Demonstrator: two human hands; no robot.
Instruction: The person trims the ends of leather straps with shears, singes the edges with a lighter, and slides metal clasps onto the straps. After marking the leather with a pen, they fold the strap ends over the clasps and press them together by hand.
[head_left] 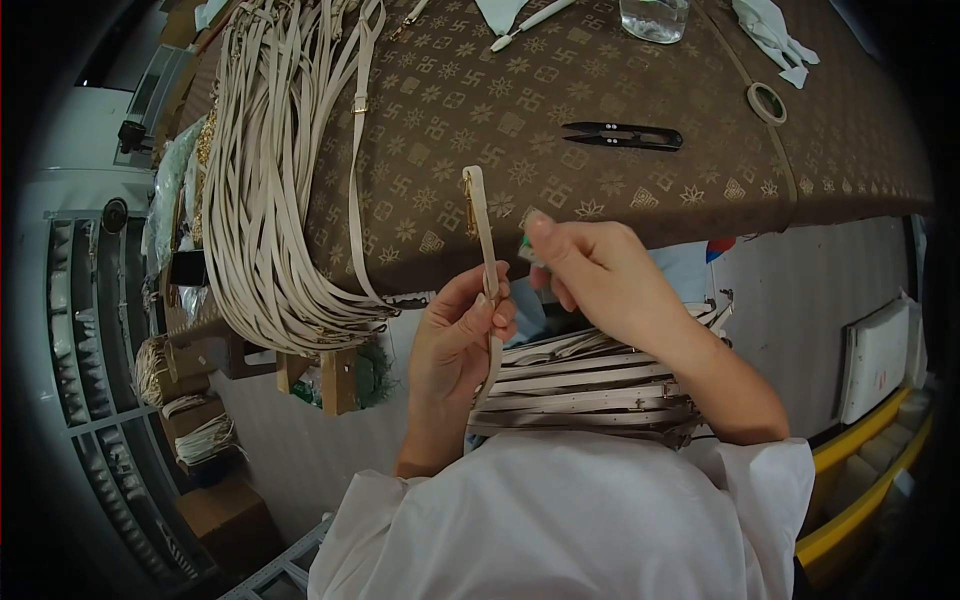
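My left hand (468,325) is closed around a cream leather strap (483,215), thumb pressed against it. The strap stands up from my fingers with its top end folded over, and its tail hangs below the hand. A gold metal clasp (470,200) shows at the folded end. Just right of the strap and apart from it, my right hand (590,270) pinches a small green and whitish piece (527,250); its kind is too hidden to tell. A bundle of similar straps (580,395) with buckles lies across my lap, below both hands.
A thick bunch of cream straps (270,180) hangs over the left of the brown patterned table (430,130). On the table lie black thread snips (625,135), a tape roll (767,103), a glass of clear liquid (654,20), a white pen-like tool (530,25) and a white glove (775,35).
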